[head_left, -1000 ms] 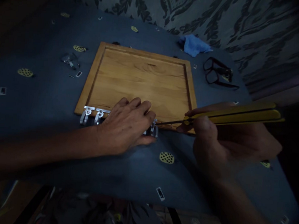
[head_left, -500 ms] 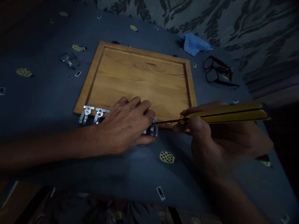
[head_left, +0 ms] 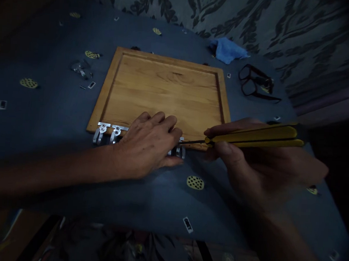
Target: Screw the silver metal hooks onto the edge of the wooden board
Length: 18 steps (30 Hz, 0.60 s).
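A framed wooden board [head_left: 165, 91] lies on the blue patterned tablecloth. Along its near edge runs a metal hook rack [head_left: 116, 133] with several silver hooks. My left hand [head_left: 150, 145] grips the middle of this rack, fingers curled over the board's edge and thumb below; it hides much of the rack. In my right hand [head_left: 257, 166] is a screwdriver [head_left: 256, 136] with a yellow and black handle, held nearly level. Its tip meets the rack's right end, by the last hook; the screw head there is too small to make out.
Left of the board lie small metal parts [head_left: 81, 69] and a loose screw [head_left: 82, 87]. A blue cloth [head_left: 228, 50] and dark-framed eyeglasses [head_left: 254, 84] rest at the back right. A patterned wall [head_left: 250, 21] rises behind the table.
The screwdriver handle has turned and dropped slightly at its far end, and my right hand has shifted its grip around it. My left hand and the board stay in place.
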{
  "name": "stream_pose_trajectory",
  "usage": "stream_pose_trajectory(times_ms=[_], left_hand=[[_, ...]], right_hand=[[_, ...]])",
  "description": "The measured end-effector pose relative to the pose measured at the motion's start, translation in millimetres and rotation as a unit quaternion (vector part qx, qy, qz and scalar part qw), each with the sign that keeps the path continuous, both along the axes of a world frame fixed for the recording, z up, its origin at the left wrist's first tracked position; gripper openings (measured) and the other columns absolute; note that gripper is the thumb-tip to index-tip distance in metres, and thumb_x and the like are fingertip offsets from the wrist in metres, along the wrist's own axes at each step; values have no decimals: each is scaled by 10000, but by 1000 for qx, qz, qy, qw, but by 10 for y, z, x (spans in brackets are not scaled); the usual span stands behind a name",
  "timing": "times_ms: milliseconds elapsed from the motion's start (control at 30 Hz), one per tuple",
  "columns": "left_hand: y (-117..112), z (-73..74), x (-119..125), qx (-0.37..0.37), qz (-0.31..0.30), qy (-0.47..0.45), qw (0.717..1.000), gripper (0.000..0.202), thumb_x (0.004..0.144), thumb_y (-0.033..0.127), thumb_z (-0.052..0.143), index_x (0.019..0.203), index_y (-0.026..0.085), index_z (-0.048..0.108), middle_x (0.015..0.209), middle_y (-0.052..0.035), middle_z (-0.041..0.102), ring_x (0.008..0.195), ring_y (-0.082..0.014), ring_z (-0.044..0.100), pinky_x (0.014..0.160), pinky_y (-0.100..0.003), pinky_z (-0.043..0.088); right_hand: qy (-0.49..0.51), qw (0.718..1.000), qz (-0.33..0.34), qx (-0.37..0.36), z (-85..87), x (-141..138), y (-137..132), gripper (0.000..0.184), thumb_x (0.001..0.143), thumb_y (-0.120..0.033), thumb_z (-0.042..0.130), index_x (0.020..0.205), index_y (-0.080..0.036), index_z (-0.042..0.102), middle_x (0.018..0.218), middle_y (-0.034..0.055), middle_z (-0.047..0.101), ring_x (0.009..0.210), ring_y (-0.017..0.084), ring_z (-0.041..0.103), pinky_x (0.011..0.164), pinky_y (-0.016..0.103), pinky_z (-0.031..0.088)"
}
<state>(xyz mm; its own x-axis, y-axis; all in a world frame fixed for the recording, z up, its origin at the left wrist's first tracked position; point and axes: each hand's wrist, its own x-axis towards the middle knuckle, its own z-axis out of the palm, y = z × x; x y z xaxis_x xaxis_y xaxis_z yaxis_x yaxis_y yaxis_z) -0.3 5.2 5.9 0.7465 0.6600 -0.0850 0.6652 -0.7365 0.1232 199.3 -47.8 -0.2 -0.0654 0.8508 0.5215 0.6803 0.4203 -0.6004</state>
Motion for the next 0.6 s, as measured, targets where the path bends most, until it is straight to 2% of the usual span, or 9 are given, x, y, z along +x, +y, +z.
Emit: stream_pose_trajectory(times_ms=[100, 233, 467, 600], left_hand=[[-1, -21, -5, 21, -7, -24, 999, 469, 942, 586, 680, 1106, 148, 699, 1081, -121, 666, 1070, -313, 602, 823, -395, 434], [2, -11, 0, 11, -4, -13, 1000, 457, 938, 576, 691, 1104, 150, 695, 1089, -117, 667, 1078, -310, 605, 837, -393, 440], [-2, -43, -21, 27, -14, -31, 999, 425, 948, 548, 688, 1115, 157, 693, 1093, -111, 663, 1069, -299, 598, 836, -386, 431], [-9, -53, -24, 22, -8, -23, 999, 440, 945, 557, 688, 1119, 153, 691, 1107, -115, 656, 1080, -311, 597, 860, -404, 431]], right_hand=[[-18, 1000, 13, 0, 72, -21, 6, 107, 954, -414, 698, 913, -344, 767, 913, -28, 787, 687, 208, 716, 618, 384, 505], [-8, 999, 42, -15, 102, 16, 32, 161, 956, -383, 693, 812, -338, 750, 880, -40, 774, 586, 167, 666, 577, 362, 516], [15, 997, 74, -31, 125, 79, 41, 78, 954, -358, 701, 950, -325, 772, 912, -64, 788, 484, 101, 638, 460, 295, 468], [65, 994, 77, -45, 106, 46, 47, 68, 928, -314, 729, 883, -293, 776, 908, -40, 785, 503, 106, 638, 476, 287, 497]])
